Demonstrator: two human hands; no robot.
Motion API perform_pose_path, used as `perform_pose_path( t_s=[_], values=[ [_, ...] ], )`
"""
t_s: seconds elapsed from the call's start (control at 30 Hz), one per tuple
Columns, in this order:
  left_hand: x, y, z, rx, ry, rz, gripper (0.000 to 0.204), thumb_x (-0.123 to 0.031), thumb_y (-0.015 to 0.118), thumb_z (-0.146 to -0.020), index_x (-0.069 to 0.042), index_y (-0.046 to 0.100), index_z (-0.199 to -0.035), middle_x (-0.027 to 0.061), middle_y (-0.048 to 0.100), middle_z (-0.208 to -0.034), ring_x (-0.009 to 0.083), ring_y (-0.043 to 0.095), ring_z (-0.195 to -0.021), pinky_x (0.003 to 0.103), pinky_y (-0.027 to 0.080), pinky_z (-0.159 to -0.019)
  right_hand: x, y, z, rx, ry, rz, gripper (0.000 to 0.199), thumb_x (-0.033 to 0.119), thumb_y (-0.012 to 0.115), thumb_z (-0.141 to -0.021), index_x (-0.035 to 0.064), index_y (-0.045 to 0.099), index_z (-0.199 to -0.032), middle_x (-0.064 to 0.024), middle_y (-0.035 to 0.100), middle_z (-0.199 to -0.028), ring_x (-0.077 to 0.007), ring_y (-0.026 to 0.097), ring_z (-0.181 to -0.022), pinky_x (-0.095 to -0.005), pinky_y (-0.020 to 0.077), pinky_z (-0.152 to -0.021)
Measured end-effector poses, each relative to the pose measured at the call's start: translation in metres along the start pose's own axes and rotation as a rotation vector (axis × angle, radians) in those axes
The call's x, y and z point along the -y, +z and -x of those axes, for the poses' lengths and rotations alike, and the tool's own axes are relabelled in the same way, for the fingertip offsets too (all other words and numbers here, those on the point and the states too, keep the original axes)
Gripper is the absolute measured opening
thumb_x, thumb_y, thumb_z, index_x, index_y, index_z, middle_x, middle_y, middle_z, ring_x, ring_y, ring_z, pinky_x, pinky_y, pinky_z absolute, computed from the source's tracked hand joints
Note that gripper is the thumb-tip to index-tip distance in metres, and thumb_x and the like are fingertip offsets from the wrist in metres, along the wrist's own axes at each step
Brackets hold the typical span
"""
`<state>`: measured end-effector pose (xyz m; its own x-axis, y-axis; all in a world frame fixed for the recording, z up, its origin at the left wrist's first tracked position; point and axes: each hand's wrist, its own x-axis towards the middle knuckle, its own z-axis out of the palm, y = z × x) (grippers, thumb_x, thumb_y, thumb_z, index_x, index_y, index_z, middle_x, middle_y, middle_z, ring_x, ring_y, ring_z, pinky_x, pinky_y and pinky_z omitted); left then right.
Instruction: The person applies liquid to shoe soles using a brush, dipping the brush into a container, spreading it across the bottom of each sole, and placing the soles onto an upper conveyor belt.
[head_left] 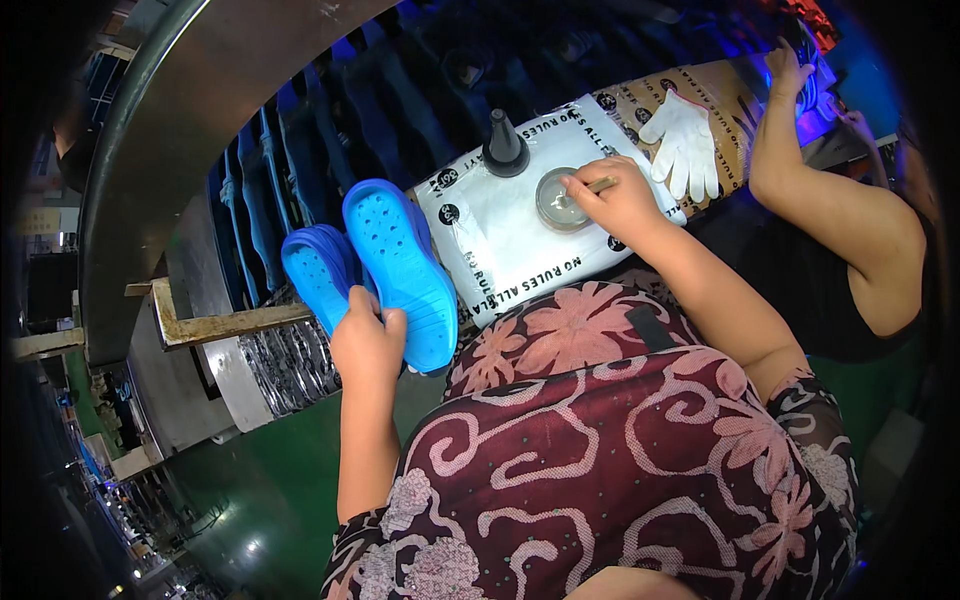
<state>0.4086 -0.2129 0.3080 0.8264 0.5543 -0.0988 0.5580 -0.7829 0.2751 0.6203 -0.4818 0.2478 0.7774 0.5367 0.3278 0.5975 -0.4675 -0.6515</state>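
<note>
My left hand (366, 336) is closed on a pair of blue foam shoes near their heel ends. The nearer-right shoe (408, 285) shows its ribbed, hole-dotted inside, and the other shoe (312, 275) lies beside it on the left. In my right hand (622, 205) is a thin brush (604, 184) with a light handle, pinched between thumb and fingers. Its lower end reaches into a round clear dish (548, 215), where its tip is hard to make out. The dish stands on a work surface wrapped in clear film (480, 240).
A dark cone-shaped bottle (504, 148) stands behind the dish. To the right lies a white glove (686, 148) on brown cardboard. Dark blue pieces (370, 110) hang or stand in rows beyond. A co-worker's arm (830, 195) reaches in at the right. A metal edge (125, 150) curves along the left.
</note>
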Motion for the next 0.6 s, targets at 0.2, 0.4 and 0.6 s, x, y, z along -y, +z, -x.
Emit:
perform_pose_path(
  t_s=[0.2,0.4,0.6],
  values=[
    [0.031,0.008,-0.008,0.308,-0.277,1.357,0.049,-0.012,0.058,-0.08,0.006,0.045,-0.123,0.0141,0.061,-0.102,0.0242,0.062,-0.088,0.036,0.05,-0.081,0.011,-0.014,0.005,-0.162,0.306,-0.358,0.029,0.024,0.062,-0.084,0.0006,0.064,-0.066,-0.0125,0.056,-0.056,-0.0271,0.057,-0.058,-0.0324,0.0441,-0.061],
    [0.003,0.014,0.014,0.526,-0.362,1.682,0.068,-0.015,0.066,-0.073,0.006,0.038,-0.131,0.0166,0.054,-0.122,0.0262,0.053,-0.113,0.037,0.045,-0.096,-0.005,-0.018,0.016,-0.055,0.226,-0.174,0.034,0.033,0.061,-0.088,0.0032,0.068,-0.073,-0.0057,0.061,-0.064,-0.0145,0.053,-0.058,-0.028,0.0418,-0.059],
    [-0.067,0.012,0.011,0.058,0.017,1.291,0.055,-0.01,0.061,-0.081,0.001,0.033,-0.127,0.0151,0.056,-0.101,0.0199,0.061,-0.074,0.03,0.053,-0.063,0.014,-0.046,0.022,-0.244,0.514,-0.885,0.037,0.033,0.051,-0.093,0.0003,0.066,-0.084,-0.0011,0.052,-0.062,-0.0093,0.044,-0.06,-0.0231,0.0345,-0.058]
  ],
)
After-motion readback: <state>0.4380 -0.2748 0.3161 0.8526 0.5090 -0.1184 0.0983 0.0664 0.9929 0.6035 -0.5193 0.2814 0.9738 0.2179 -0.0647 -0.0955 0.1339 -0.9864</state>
